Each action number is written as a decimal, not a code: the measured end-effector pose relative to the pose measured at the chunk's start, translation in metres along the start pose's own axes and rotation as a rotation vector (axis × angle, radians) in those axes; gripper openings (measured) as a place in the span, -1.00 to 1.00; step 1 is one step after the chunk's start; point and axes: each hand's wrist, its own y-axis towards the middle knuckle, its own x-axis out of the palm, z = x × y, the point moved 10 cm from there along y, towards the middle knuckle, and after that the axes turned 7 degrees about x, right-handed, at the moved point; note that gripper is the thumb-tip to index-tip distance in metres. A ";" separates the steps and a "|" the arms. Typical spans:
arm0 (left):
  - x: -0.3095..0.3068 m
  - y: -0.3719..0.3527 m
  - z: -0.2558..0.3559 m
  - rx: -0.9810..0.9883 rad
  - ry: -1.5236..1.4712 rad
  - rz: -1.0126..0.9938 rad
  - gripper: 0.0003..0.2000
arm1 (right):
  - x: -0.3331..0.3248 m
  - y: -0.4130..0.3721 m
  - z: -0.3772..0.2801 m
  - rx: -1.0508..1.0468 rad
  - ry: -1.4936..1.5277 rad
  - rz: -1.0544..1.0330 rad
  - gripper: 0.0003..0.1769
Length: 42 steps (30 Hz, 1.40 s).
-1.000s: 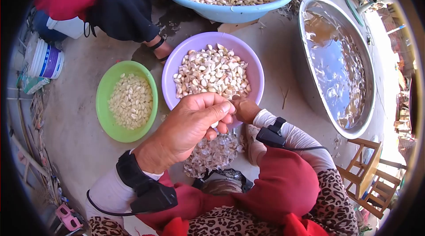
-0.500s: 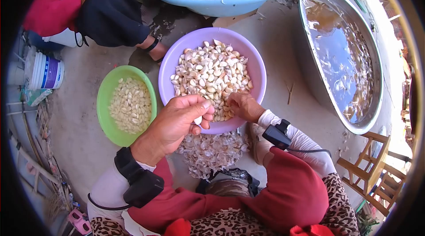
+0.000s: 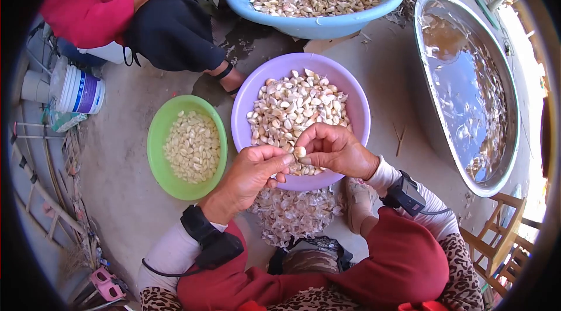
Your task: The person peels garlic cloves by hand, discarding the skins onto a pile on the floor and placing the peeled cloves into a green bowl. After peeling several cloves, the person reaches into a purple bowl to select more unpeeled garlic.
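A rounded, cream-and-tan garlic clove sits pinched in the right hand, above a round purple plastic basin; whether the left hand, beside the clove, grips anything, I cannot tell.

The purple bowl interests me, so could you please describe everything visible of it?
The purple bowl is round and rimmed and looks plastic. It stands upright on the floor between the green bowl and the metal tub. Garlic cloves lie heaped inside, touching it. The left hand and right hand are over its near side; contact is unclear.
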 end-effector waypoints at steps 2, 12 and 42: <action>-0.001 -0.002 -0.005 0.020 -0.025 0.008 -0.82 | 0.007 0.000 0.002 0.007 -0.054 0.001 -0.80; -0.025 -0.032 -0.006 0.045 0.033 0.061 -0.78 | 0.038 0.008 -0.002 -0.131 -0.386 0.103 -0.82; 0.000 -0.029 -0.004 0.130 0.108 0.037 -0.82 | 0.027 -0.030 0.020 -0.071 0.064 0.145 -0.79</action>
